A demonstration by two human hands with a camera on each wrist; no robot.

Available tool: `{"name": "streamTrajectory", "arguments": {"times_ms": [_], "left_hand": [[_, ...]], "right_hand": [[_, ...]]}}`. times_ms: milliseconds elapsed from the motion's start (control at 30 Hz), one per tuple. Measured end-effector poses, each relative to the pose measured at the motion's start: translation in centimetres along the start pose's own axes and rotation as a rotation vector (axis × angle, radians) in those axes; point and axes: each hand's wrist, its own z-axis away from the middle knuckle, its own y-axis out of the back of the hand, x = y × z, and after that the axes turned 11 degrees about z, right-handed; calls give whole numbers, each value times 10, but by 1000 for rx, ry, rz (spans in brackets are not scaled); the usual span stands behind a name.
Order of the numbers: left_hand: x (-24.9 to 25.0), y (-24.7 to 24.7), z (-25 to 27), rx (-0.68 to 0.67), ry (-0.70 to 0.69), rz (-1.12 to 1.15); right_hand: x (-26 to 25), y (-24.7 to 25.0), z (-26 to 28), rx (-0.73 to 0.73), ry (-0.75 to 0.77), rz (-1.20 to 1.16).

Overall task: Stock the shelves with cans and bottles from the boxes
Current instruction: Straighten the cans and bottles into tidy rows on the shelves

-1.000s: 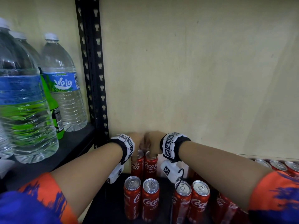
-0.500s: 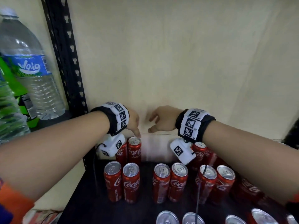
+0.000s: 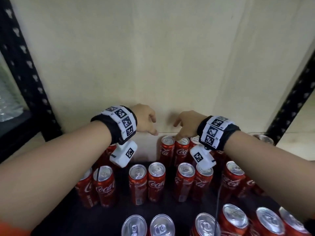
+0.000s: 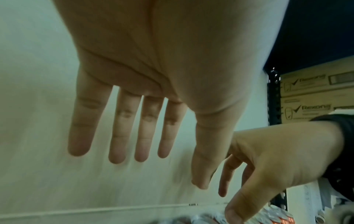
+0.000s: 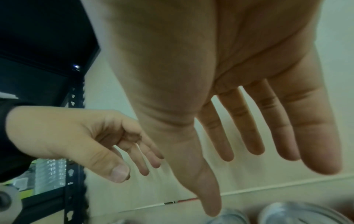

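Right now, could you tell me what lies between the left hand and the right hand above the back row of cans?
Nothing: between the left hand and the right hand only the bare cream wall shows, in the head view.

The Coca-Cola cans [image 3: 156, 182] are metal, with a glossy red coat and bare shiny silver tops, and they stand on a matt black shelf board [image 3: 81, 217]. The shelf posts [image 3: 23, 68] are black painted metal with punched holes. The back wall [image 3: 153, 57] is smooth, matt and cream, and the wrist bands [image 3: 119, 123] look like black cloth with white plastic tiles.
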Motion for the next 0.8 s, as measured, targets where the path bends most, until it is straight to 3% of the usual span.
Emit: {"name": "streamTrajectory", "arguments": {"times_ms": [367,800], "left_hand": [[19,-56,-41,-73,-34,21],[37,-79,-68,-143,-13,-121]], "right_hand": [[32,-44,-15,-9,44,-33],[33,-35,-40,-80,155,93]]}}
